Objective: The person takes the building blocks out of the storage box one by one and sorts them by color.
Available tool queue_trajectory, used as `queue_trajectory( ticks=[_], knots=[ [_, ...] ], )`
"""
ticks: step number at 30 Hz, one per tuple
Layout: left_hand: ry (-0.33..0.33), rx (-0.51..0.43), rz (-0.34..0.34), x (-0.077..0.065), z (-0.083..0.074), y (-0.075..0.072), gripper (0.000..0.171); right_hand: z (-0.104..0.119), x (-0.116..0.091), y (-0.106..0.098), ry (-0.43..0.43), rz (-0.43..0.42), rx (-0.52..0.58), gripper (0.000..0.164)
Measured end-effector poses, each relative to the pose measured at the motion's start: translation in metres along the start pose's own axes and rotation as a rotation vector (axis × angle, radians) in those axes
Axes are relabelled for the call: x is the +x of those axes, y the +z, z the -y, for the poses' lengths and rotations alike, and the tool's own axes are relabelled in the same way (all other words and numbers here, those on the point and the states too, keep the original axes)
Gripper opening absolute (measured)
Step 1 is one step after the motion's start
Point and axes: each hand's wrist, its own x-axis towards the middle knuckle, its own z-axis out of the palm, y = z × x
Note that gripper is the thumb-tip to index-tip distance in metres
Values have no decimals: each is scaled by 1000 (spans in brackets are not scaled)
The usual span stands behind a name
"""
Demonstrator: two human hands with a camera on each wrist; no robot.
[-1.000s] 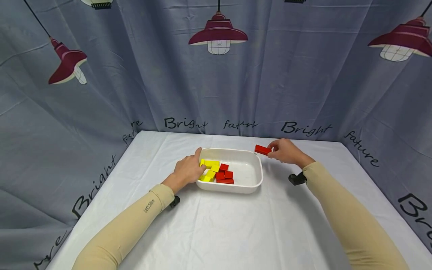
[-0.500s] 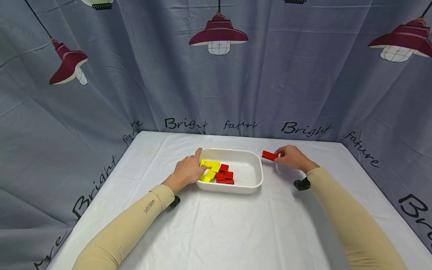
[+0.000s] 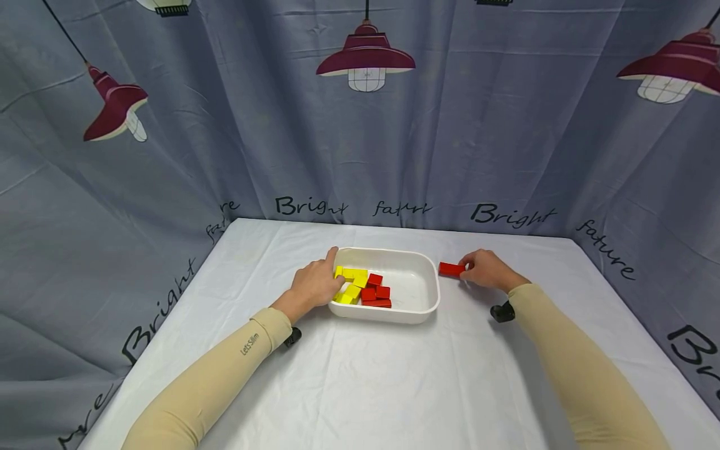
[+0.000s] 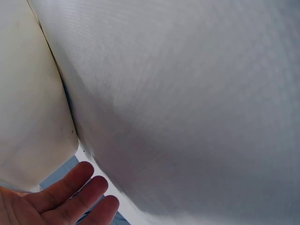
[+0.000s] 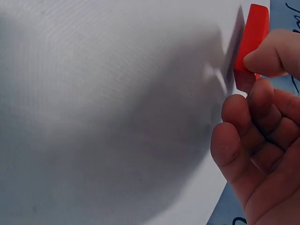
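Observation:
A white rectangular tray (image 3: 405,315) stands on the table with several yellow blocks (image 3: 353,292) at its left end and several red blocks (image 3: 375,303) beside them. My left hand (image 3: 315,282) grips the tray's left end, thumb inside and index finger along the rim; in the left wrist view its other fingers (image 4: 79,190) lie outside by the tray wall (image 4: 33,103). Right of the tray, my right hand (image 3: 488,270) pinches the end of a long red block (image 3: 451,269). In the right wrist view this block (image 5: 253,37) sits between thumb and fingers, very close to the tablecloth.
White cloth (image 3: 382,375) covers the table. A grey-blue curtain (image 3: 450,137) printed with lamps and lettering hangs behind the table and along its sides. A small black wrist camera (image 3: 502,312) is strapped under each forearm.
My right hand has moved the red block right and toward me, down from beyond the tray's far right corner to beside its right end. The left hand has stayed on the tray.

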Motion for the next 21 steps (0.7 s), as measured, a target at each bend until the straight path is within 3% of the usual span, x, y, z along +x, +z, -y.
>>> queue_trajectory(
  ticks=[7, 21],
  knots=[
    [11, 8, -5, 1, -1, 1, 73, 3, 0, 2, 36, 25, -4, 34],
    [6, 14, 2, 1, 0, 0, 72, 5, 3, 1, 14, 31, -34, 35]
  ],
)
